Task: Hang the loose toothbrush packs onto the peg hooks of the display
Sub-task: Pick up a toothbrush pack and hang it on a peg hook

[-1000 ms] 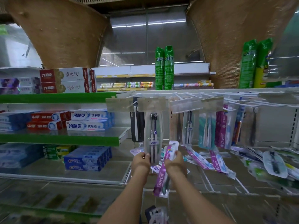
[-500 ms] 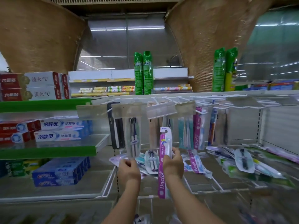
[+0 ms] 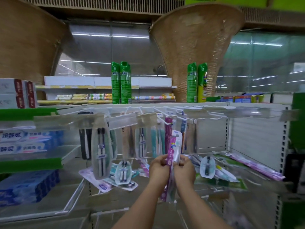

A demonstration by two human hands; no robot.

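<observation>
Two hands pinched one pink toothbrush pack (image 3: 173, 150) at its middle, left hand (image 3: 159, 169) and right hand (image 3: 185, 171) each in a closed grip. Above the grip waited the peg hooks (image 3: 161, 116). It looked light, thin and bendy; holding nearer its top hole seemed wiser.

Packs (image 3: 100, 146) hang from hooks (image 3: 159, 111) along the top; loose packs (image 3: 207, 166) lie on the shelf (image 3: 142, 182) below. Toothpaste boxes (image 3: 24, 142) sit left; cans (image 3: 121, 83) stand behind, above.

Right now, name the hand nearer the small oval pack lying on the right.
Right. The right hand grips the purple pack just left of the small oval pack; the left hand holds it from farther left.
</observation>
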